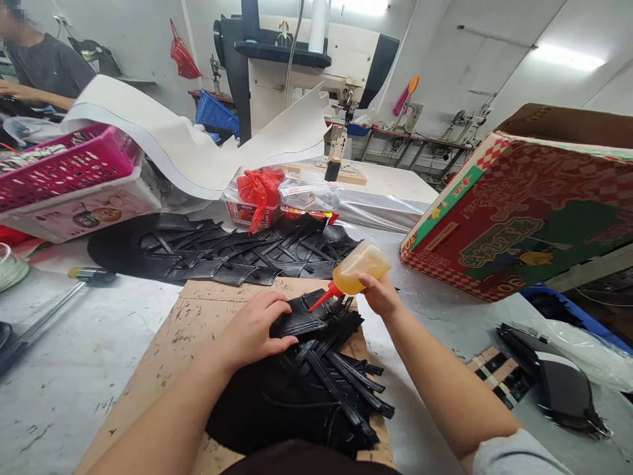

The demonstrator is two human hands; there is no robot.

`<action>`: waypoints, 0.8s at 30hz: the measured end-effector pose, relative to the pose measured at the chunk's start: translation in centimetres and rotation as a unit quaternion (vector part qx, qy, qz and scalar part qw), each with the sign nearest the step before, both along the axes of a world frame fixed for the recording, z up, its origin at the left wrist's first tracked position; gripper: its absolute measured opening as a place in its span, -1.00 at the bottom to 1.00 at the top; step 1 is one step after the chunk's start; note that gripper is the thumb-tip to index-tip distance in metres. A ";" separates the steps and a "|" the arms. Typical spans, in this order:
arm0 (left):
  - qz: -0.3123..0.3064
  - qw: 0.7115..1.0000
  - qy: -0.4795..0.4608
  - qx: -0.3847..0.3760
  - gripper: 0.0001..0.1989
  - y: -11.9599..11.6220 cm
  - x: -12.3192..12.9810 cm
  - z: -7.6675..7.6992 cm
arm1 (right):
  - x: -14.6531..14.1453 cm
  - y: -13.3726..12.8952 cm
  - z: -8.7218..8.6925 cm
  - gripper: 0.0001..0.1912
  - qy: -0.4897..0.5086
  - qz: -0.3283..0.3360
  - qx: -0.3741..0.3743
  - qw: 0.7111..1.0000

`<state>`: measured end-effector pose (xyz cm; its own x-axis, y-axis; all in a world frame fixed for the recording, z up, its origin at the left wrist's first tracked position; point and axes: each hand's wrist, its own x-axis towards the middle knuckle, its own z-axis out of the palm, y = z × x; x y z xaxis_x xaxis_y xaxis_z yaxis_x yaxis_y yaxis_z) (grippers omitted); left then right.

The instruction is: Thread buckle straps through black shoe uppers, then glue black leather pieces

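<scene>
My right hand (pixel 380 295) is wrapped round a squeeze bottle (pixel 363 265) of yellow liquid, tilted down to the left. Its red nozzle (pixel 324 298) meets or hovers just over a black leather piece (pixel 299 315); I cannot tell which. My left hand (pixel 260 328) grips the left edge of that piece, thumb below and fingers above. Under and beside it lie more black leather pieces with stitched straps (pixel 336 382), on a brown cardboard sheet (pixel 163 356). Behind the cardboard, a row of overlapping black strapped pieces (pixel 222 247) is laid out.
A hammer (pixel 79 284) lies at the left near a pink basket (pixel 74 165). A sewing machine (pixel 316 72) stands at the back, with a red bag (pixel 260 191) before it. At the right are a tilted carton (pixel 524 218) and a black pouch-like item (pixel 558 382). A co-worker (pixel 44 66) sits far left.
</scene>
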<state>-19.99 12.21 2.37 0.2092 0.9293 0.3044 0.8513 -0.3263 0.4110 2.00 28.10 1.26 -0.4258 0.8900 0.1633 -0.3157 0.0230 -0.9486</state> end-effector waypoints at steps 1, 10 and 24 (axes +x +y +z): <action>-0.002 1.000 0.000 -0.001 -0.70 0.0 0.0 0.0 | 0.1 0.0 0.1 -0.51 0.000 0.001 0.001 1.000; 0.001 1.000 0.002 0.000 -0.71 -0.1 -0.1 -0.1 | 1.0 -0.1 0.2 -0.53 -0.015 0.011 -0.002 1.000; 0.023 0.999 -0.010 -0.039 -0.72 0.3 0.0 -0.1 | 3.9 -1.4 -0.8 -0.43 0.049 -0.027 -0.079 0.995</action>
